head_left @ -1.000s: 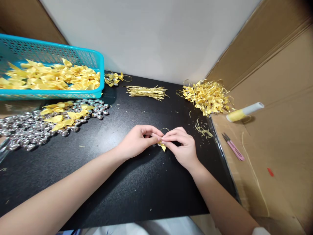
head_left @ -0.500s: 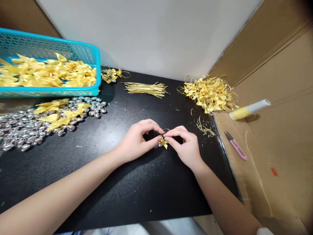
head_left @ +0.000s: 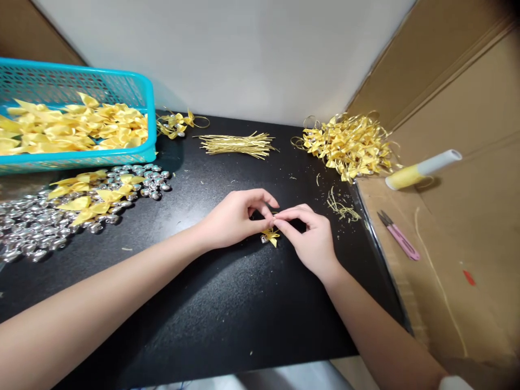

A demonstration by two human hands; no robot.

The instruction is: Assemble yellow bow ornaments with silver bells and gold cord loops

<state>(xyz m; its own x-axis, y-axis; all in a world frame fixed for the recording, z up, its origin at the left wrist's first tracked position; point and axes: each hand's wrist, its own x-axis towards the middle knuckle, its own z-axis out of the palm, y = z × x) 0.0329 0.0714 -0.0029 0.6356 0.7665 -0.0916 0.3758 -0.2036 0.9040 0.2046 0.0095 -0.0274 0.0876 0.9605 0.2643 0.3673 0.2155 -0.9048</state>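
Observation:
My left hand (head_left: 242, 216) and my right hand (head_left: 311, 235) meet fingertip to fingertip just above the black table. Between them is a thin gold cord, mostly hidden by the fingers. Both hands are closed in a pinch on it; the left index finger is lifted clear of the left thumb. Just below the fingertips a yellow ribbon bow (head_left: 271, 236) with a small silver bead (head_left: 264, 239) lies on the tabletop, seemingly joined to the cord.
At left stands a blue basket (head_left: 151, 116) of yellow bows, with silver beads (head_left: 36, 227) before it. Gold cords (head_left: 238, 144) lie at the back, near finished bow pieces (head_left: 347, 146). Pink thread snips (head_left: 400, 237) and a tube (head_left: 424, 169) rest on cardboard at right.
The left index finger has risen off the pinch, while the left thumb has moved up against the right fingertips. The bow stays beneath the hands. The whole view has shifted slightly.

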